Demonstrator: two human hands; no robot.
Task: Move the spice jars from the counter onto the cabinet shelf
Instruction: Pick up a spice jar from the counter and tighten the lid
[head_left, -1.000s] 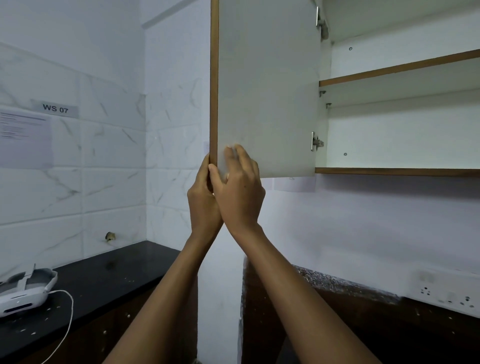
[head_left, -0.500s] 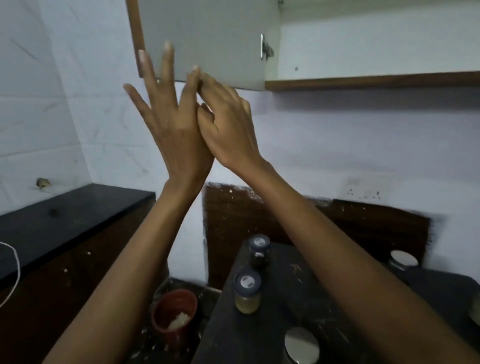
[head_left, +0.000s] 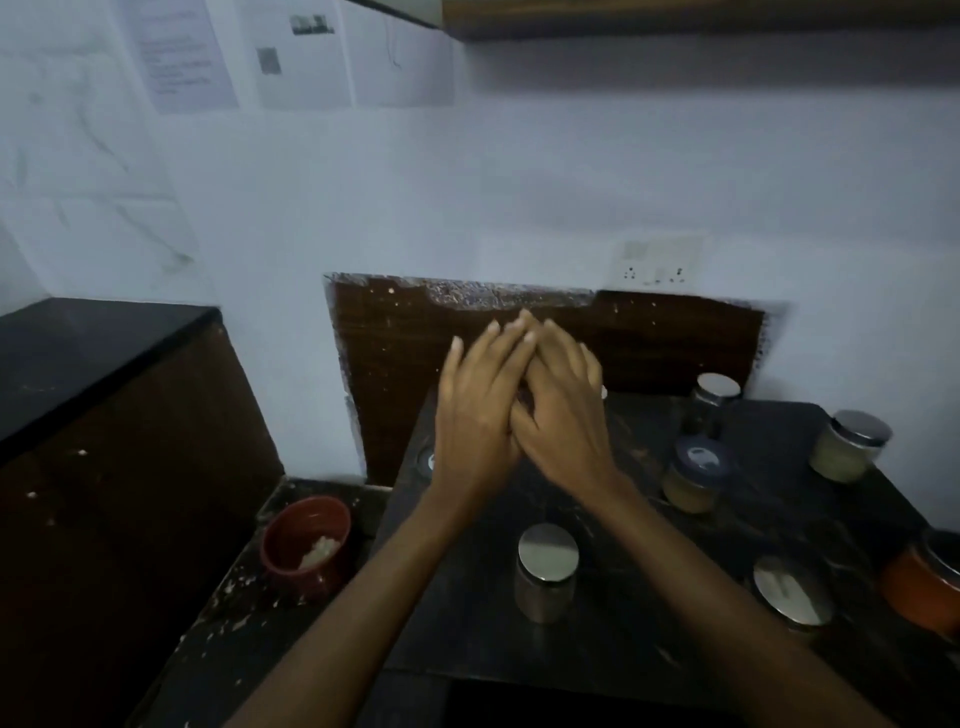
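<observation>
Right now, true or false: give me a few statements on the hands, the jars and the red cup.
1. The left hand and right hand touch each other and hold no jar. True.
2. The blue-lidded jar is on the cabinet shelf. False: it stands on the counter.
3. The red cup sits left of the counter, lower down. True.
4. The near silver-lidded jar lies on its side. False: it stands upright.

A white wall (head_left: 571, 182) is seen in dim light. Papers (head_left: 301, 57) are stuck high on it, beside marbled tiles (head_left: 78, 171). A socket (head_left: 657, 265) is set above a brown wood panel (head_left: 395, 353). A cabinet (head_left: 675, 15) edge is seen at the top. A red pot (head_left: 306, 545) is placed low, right of a black worktop (head_left: 78, 343).
</observation>
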